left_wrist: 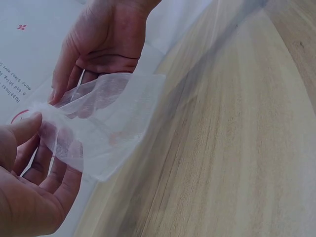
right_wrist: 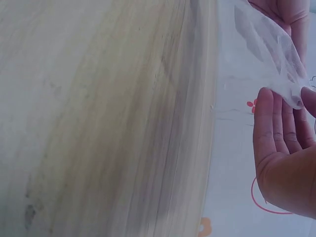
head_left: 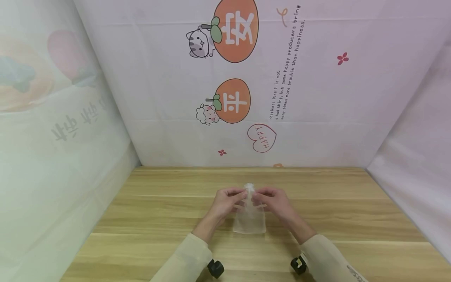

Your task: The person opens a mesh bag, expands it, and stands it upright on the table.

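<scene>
A small white see-through organza bag [head_left: 249, 223] hangs between the two hands, its gathered neck at the top and its flat bottom toward the person. My left hand [head_left: 225, 202] pinches the left side of the neck between thumb and fingers. On the other side, my right hand [head_left: 276, 201] pinches the neck the same way. In the left wrist view, several fingers show through the sheer cloth of the organza bag [left_wrist: 123, 118]. The right wrist view shows part of the bag [right_wrist: 266, 44] above the right hand [right_wrist: 286, 153].
Below the hands is a wooden table [head_left: 158, 231], whose back edge meets a white printed cloth wall [head_left: 169, 98]. Cloth also hangs at the left [head_left: 70, 176] and right [head_left: 415, 149]. A black wrist camera [head_left: 215, 268] sits by the left sleeve, another camera [head_left: 298, 264] by the right.
</scene>
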Motion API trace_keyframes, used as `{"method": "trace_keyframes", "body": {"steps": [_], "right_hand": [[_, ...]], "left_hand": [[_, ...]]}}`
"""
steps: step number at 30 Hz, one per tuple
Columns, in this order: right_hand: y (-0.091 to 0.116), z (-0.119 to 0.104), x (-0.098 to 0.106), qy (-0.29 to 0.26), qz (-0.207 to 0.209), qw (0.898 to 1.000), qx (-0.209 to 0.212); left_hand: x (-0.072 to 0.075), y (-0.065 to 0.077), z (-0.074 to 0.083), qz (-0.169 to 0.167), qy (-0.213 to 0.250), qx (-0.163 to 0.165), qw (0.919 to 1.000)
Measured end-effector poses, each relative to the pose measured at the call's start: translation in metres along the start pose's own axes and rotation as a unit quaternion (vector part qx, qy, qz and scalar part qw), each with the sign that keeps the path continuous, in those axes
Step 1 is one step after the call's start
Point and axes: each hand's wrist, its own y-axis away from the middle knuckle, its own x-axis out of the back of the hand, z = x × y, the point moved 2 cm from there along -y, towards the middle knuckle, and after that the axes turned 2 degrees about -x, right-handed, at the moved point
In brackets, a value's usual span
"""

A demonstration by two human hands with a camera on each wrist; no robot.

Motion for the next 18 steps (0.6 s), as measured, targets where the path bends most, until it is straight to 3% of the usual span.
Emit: {"method": "trace_keyframes", "body": {"steps": [8, 18], "right_hand": [[-0.0009, -0.0011, -0.0032, 0.007, 0.007, 1.0, -0.004], [-0.0028, 0.0026, -0.0014, 0.006, 0.012, 1.0, -0.002]], "left_hand": [[-0.0009, 0.001, 0.0015, 0.006, -0.018, -0.001, 0.9998], [-0.0022, -0.0012, -0.0015, 0.013, -0.005, -0.005, 0.9999]]}}
